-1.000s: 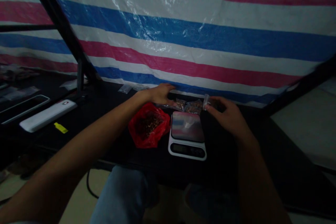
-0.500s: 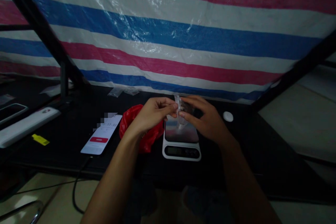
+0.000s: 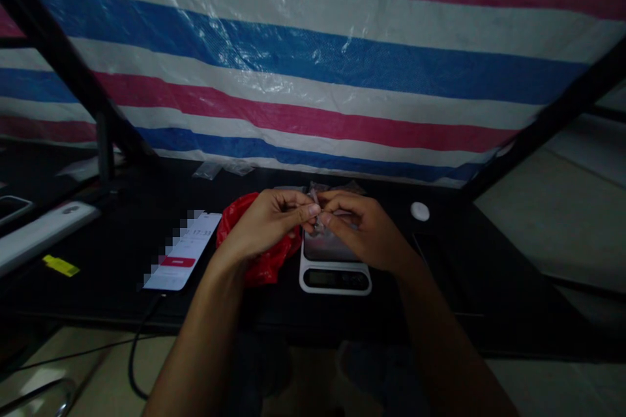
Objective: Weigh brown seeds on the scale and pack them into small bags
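Since the earlier frame, the 2 hands have come closer together, and their fingertips now almost meet above the kitchen scale. The left hand and the right hand are both curled inward, with thumbs and fingers pinching a small clear plastic bag from either side. The bag hangs crumpled between them, above the back of the scale, and its contents are too hidden to make out.

Nearest below the hands, a black cable runs down from the desk to the floor. On the desk, the kitchen scale sits just under the right hand, with its dark display facing the person. A red plastic bag lies bunched beside the scale, partly under the left hand. Further left are a phone showing a white screen with a red button, a yellow tag and a long white power bank. A small white round object lies to the right.

Behind the scale are filled plastic bags, and 2 flat clear bags lie further back. At the far edge, a striped pink, white and blue tarp hangs across a black frame.
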The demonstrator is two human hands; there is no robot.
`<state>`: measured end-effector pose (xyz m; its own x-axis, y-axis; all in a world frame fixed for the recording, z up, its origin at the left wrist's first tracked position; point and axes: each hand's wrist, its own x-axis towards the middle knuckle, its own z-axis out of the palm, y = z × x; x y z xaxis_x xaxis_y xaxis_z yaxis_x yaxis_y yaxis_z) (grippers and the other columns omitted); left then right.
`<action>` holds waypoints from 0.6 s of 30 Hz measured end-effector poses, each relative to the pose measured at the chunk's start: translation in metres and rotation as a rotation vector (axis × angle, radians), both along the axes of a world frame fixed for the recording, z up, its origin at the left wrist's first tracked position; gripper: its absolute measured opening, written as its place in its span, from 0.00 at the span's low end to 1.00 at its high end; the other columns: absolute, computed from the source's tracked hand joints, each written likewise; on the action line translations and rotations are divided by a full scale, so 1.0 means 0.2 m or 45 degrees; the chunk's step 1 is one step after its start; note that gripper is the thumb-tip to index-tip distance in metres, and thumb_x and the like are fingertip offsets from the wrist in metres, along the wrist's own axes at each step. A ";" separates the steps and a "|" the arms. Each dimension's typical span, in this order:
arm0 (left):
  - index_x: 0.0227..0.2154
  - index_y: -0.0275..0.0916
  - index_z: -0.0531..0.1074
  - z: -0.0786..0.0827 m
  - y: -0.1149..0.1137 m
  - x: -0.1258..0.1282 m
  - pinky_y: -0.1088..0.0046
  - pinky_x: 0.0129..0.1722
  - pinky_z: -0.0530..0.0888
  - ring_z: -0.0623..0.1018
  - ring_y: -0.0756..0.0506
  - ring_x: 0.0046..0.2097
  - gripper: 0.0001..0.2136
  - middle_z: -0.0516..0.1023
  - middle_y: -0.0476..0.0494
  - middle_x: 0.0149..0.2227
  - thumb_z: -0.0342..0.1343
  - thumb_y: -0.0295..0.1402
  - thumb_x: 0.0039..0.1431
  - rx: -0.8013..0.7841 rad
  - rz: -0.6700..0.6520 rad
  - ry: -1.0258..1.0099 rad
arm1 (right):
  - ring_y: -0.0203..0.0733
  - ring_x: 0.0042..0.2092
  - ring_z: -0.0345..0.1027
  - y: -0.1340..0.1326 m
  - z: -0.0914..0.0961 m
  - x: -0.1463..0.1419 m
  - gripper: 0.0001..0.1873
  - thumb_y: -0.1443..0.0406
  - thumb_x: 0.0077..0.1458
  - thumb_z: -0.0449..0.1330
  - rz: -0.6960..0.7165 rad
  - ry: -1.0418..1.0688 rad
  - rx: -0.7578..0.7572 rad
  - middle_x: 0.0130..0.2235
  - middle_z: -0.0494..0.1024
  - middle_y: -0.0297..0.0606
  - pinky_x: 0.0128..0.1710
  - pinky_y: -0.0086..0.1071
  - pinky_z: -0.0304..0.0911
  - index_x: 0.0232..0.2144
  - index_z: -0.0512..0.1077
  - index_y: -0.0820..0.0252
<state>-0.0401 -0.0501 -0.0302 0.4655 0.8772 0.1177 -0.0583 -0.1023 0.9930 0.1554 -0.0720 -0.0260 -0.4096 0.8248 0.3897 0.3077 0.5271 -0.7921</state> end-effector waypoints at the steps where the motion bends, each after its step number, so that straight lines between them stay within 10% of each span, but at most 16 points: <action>1: 0.27 0.35 0.78 0.00 0.00 0.00 0.77 0.32 0.72 0.75 0.52 0.28 0.11 0.78 0.50 0.25 0.69 0.38 0.53 0.008 -0.007 0.008 | 0.42 0.47 0.74 0.00 0.00 0.00 0.08 0.67 0.61 0.58 0.003 -0.016 0.013 0.42 0.80 0.38 0.48 0.38 0.69 0.29 0.74 0.58; 18: 0.25 0.37 0.74 0.05 -0.06 0.00 0.76 0.30 0.70 0.73 0.52 0.27 0.14 0.76 0.49 0.25 0.59 0.41 0.61 0.046 0.014 0.110 | 0.42 0.44 0.76 0.02 -0.01 0.02 0.09 0.70 0.54 0.59 -0.099 0.145 -0.049 0.40 0.82 0.38 0.43 0.36 0.69 0.23 0.74 0.58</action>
